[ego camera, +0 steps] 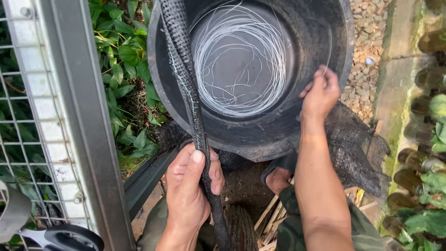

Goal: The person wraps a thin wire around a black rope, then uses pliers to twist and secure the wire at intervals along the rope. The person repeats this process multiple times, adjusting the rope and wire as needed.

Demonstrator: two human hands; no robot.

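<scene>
The rolled black mesh strip [193, 107] is pinched between thumb and fingers of the left hand [190, 190]; its long axis runs away from the body, over the rim of the black tub [325, 107]; the right hand [320, 93], nearer the tub, is closed on a thin white line leading from the loose coil [239, 62] inside; mesh coarse, line glossy.

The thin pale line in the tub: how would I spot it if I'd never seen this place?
Find the big round black tub at the top. On its dark floor lies a loose coil of thin whitish line, one strand running to the right hand. Unlike the black mesh strip, it is hair-fine and pale.
</scene>
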